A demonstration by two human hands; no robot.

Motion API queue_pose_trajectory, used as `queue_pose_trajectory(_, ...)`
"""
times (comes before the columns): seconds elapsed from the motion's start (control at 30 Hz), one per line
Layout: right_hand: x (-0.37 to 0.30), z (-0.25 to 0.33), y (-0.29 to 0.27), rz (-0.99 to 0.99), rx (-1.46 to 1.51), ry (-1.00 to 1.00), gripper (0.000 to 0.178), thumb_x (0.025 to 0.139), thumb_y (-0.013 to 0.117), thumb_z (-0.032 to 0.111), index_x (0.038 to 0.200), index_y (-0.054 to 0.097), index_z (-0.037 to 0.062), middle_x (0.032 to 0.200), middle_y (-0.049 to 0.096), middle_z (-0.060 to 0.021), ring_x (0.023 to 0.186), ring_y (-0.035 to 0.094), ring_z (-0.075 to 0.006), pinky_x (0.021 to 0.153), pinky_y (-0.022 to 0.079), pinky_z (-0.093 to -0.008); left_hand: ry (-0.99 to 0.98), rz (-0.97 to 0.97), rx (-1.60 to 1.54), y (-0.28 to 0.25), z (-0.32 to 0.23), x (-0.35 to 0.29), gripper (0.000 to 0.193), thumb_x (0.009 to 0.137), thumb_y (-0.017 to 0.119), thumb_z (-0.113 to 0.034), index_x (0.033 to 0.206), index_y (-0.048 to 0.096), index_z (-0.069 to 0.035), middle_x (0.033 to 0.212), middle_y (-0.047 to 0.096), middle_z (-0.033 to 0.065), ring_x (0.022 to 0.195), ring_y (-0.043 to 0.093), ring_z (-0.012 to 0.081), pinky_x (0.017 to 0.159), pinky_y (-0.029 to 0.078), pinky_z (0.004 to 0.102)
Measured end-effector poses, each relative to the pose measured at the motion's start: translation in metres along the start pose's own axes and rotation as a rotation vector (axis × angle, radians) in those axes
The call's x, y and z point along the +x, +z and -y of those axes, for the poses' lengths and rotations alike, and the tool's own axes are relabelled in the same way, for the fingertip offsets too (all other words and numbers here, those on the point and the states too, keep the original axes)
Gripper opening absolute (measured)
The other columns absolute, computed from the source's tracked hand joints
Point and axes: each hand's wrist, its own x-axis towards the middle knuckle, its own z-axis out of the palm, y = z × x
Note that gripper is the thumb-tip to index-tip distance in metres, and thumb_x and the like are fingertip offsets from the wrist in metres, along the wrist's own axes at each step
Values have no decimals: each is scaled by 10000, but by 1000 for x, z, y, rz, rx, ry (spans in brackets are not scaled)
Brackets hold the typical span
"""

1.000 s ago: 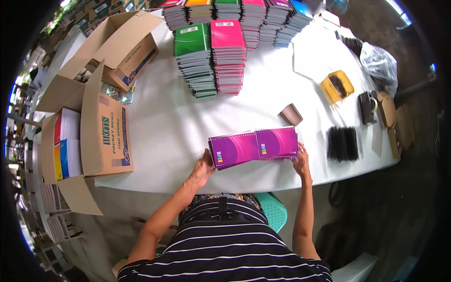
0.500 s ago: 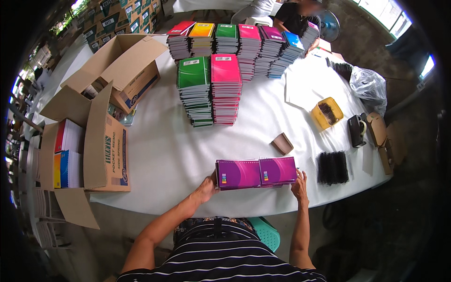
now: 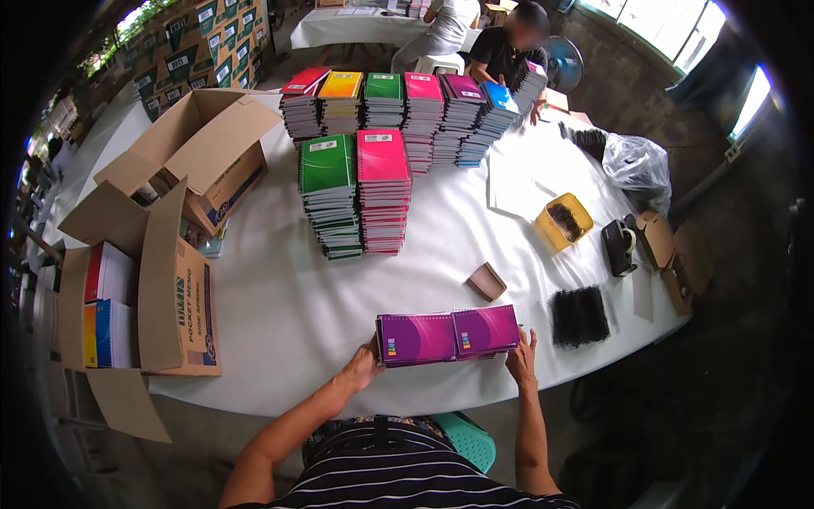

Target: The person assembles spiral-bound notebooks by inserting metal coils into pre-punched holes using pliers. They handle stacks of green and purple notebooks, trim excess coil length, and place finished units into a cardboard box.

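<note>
Two short stacks of small purple spiral notebooks lie side by side near the table's front edge, a left stack [image 3: 417, 338] and a right stack [image 3: 485, 330]. My left hand [image 3: 363, 366] closes on the outer end of the left stack, its fingertips partly hidden by the notebooks. Against the far right end, my right hand [image 3: 522, 360] presses with its thumb side, some fingers raised. Between them the two hands hold the pair together. Just beyond the notebooks is a small brown cardboard piece [image 3: 486, 282].
Tall notebook stacks, green [image 3: 329, 195] and pink [image 3: 384, 191], stand ahead, with more coloured stacks behind. Open cartons [image 3: 180, 297] line the left. At right are a yellow tub [image 3: 564, 222], black wire spirals [image 3: 579, 317], a black tape dispenser [image 3: 619, 247] and a plastic bag [image 3: 638, 165]. Another person [image 3: 509, 51] sits beyond.
The whole view has shifted, so the table and its things sit lower and farther left. My hands keep about the same hold on the purple notebooks.
</note>
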Motion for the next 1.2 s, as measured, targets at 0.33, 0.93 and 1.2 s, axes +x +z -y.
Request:
queue_pose_trajectory(0.33,21,-60,-24,132,4,-153,452,787,516,-56,1196,560,130,1287,536,-30,1309,425,-212,1114,247,-459,-10,-36,-173,-1,8,4,337,1007,403,-398,1187,559,-159,1086,596,-16,978,539,130,920,387,321)
queue_pose_trajectory(0.93,58,-88,-42,-175,230,253,307,872,577,13,1176,575,56,1240,563,-166,1141,543,-362,969,445,-373,94,-126,-62,-7,-7,12,348,984,480,-410,1117,594,-109,949,575,-17,796,504,79,687,408,252)
queue_pose_trajectory(1.2,161,-63,-93,-157,841,445,579,1009,367,489,1240,553,-9,1237,597,-137,1166,549,-247,1000,403,-367,568,-550,-83,-144,-107,46,652,981,424,-492,1457,331,-55,1450,338,98,1157,400,149,1035,276,283)
